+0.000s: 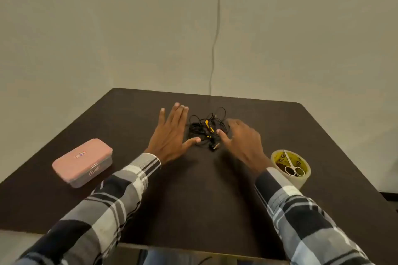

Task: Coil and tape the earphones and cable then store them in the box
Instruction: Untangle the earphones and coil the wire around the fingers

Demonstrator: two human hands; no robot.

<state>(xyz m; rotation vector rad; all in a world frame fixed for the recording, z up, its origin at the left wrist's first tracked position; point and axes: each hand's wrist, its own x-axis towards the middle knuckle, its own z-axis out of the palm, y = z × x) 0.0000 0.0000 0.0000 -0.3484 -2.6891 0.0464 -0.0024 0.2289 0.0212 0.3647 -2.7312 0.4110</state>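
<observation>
A tangle of black earphones and cable (205, 128) with yellow parts lies loose on the dark table (193, 189), towards the far middle. My left hand (172, 133) lies just left of the tangle, fingers straight and spread, its thumb tip at the tangle's near edge. My right hand (243, 137) hovers just right of the tangle, blurred, fingers relaxed, a fingertip touching the wires. Neither hand holds anything. A closed pink box (83, 162) sits at the left. A roll of clear tape (290, 168) stands at the right with small scissors (289, 162) lying on top.
The table's far edge runs close behind the tangle, below a pale wall with a thin cord (215, 38) hanging down it. The near table edge is just in front of my plaid sleeves.
</observation>
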